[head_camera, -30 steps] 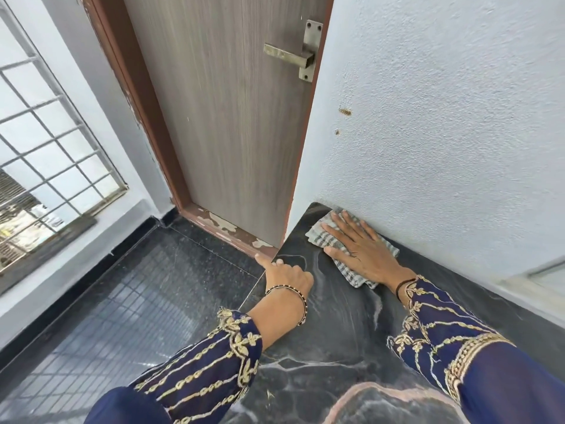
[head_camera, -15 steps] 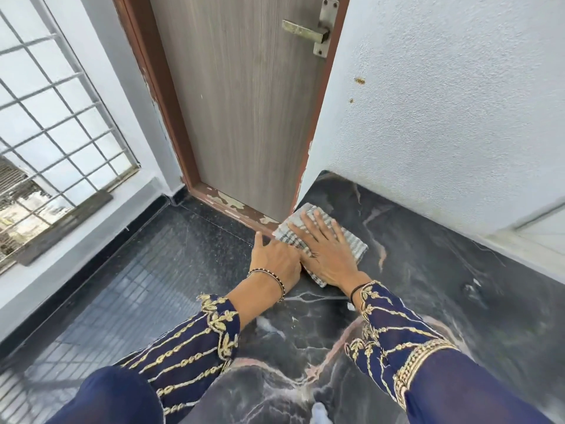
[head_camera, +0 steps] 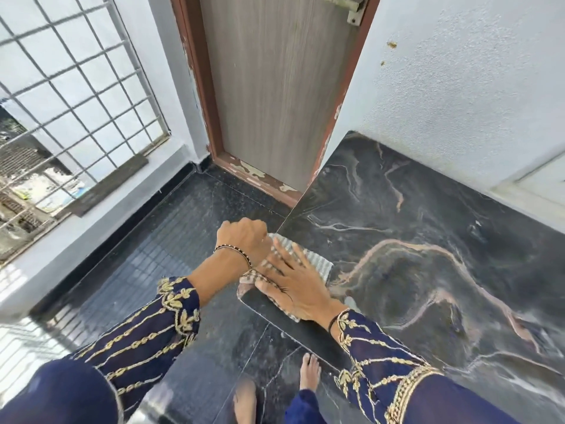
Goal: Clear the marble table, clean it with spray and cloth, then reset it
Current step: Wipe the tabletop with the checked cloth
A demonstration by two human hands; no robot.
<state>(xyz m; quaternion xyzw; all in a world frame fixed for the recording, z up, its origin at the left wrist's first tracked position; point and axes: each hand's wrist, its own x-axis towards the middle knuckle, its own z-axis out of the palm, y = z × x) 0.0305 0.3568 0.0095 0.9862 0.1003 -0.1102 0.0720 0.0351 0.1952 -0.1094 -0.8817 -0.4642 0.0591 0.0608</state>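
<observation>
Wiping at the near left corner of the bare marble surface (head_camera: 428, 240), I press my flat, released right hand (head_camera: 301, 290) on the cloth (head_camera: 318, 264), left hand (head_camera: 244, 240) fisted beside it; clearing looks done, resetting remains.

Dark polished marble table top (head_camera: 412, 240): glossy, smooth, veined in pink and white. Grey-and-white striped cloth (head_camera: 312, 261): woven, ribbed, matt, pressed flat under the right hand (head_camera: 298, 290). Black speckled stone floor tiles (head_camera: 189, 228): polished, reflective. Grey wood-grain door panel (head_camera: 275, 96): matt laminate look; its reddish-brown painted frame (head_camera: 208, 117) is chipped and flaking at the foot. White plastered wall (head_camera: 474, 96): rough, grainy, matt. Window grille of grey metal bars (head_camera: 79, 87): painted, dull. Navy sleeves (head_camera: 146, 335): sheer fabric, gold thread embroidery.
</observation>
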